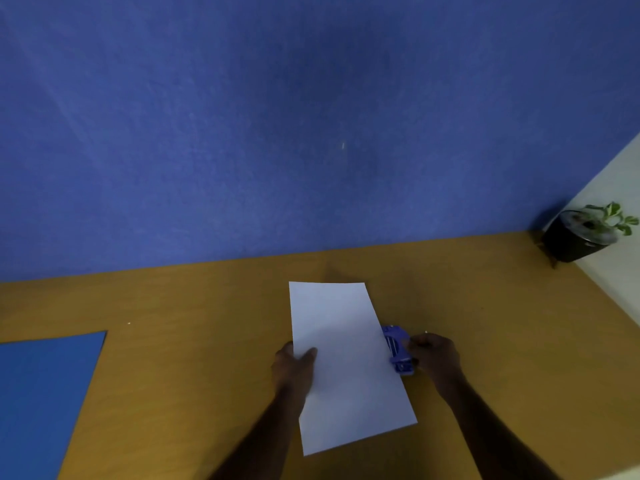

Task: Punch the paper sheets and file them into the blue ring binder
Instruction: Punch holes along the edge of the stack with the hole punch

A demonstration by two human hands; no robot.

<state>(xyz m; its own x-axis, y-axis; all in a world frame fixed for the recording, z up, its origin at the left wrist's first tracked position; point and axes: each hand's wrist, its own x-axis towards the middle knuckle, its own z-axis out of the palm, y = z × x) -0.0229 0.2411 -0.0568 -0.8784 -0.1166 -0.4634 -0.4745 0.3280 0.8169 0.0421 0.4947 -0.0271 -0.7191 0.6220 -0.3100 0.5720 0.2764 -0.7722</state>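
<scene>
A left hand point(294, 363) pinches the white paper sheet point(346, 362) on a brown wooden desk point(194, 341); the right hand point(434, 358) grips a small blue hole punch point(397, 348) at its right edge (flat blue ring binder point(41, 393) far left).

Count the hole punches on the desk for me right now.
1. The small blue hole punch sits at the right edge of the white paper sheets, with the right hand on it and the left hand holding the paper. Nothing suggests another, though the paper could hide one.
</scene>
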